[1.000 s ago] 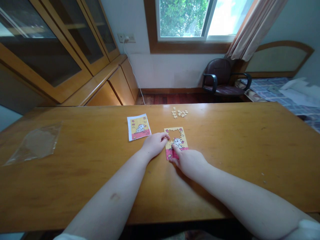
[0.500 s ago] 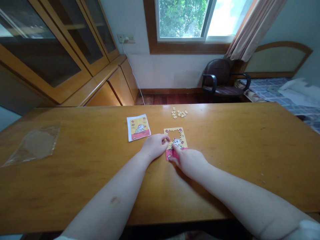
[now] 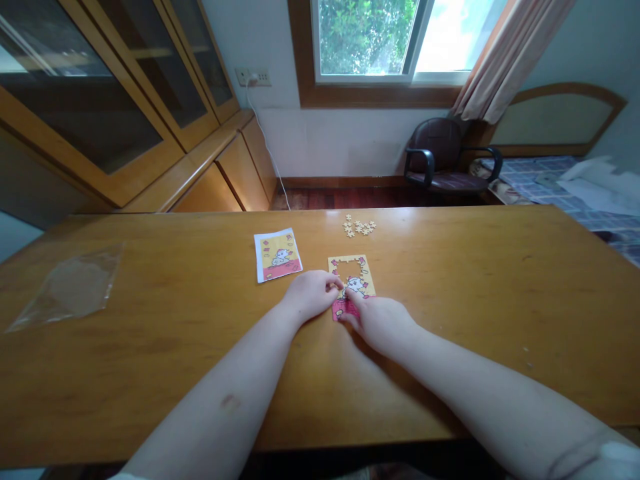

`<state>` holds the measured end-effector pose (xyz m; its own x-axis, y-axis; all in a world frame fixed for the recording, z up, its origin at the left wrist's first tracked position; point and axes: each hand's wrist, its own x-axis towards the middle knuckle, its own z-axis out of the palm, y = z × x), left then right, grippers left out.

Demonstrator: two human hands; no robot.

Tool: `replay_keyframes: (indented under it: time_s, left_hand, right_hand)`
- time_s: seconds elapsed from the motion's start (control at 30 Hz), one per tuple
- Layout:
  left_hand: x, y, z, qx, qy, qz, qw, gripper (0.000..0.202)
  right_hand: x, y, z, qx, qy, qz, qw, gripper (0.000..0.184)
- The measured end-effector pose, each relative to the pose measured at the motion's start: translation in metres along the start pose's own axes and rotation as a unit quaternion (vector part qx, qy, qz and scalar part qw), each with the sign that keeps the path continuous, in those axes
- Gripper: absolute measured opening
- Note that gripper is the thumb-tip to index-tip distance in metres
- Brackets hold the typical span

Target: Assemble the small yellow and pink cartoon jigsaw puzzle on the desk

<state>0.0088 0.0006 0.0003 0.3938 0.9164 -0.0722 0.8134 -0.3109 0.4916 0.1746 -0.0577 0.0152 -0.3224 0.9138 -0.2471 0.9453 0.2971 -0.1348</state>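
Note:
A small jigsaw puzzle (image 3: 371, 285) lies flat on the table, with a yellow frame, a pink lower part and a white cartoon animal. A gap in its upper middle shows the wood below. My left hand (image 3: 313, 293) is closed at the puzzle's left edge, its fingertips bent over it. From the right, my right hand (image 3: 383, 323) steadies the puzzle, index fingertip on the picture and thumb at the lower edge. The fingertips of both hands nearly meet; any piece under them is hidden. Several loose puzzle pieces (image 3: 359, 228) lie face down beyond the puzzle.
A printed picture card (image 3: 279, 257) with the same design lies left of the puzzle. A clear plastic bag (image 3: 75, 287) is at the table's far left. Beyond the wooden table (image 3: 475, 280) stand a dark office chair (image 3: 440, 153), a bed and a glass-door cabinet (image 3: 175, 133).
My left fingers have shifted slightly right, further over the puzzle's picture. The right hand stays almost in place. The puzzle and loose pieces have not visibly moved.

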Motion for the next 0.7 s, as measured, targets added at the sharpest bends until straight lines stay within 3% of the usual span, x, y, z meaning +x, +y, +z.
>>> replay_keyframes:
  time_s: [0.4,0.7]
  left_hand:
    - [-0.003,0.001,-0.003,0.025,-0.015,0.017,0.999,0.029]
    - [-0.004,0.0,0.003,0.045,0.023,0.05,0.997,0.027]
  right_hand:
    - [0.008,0.007,-0.003,0.022,-0.008,-0.001,1.0,0.043]
    - [0.013,0.011,0.002,0.052,0.029,-0.012,0.998,0.038]
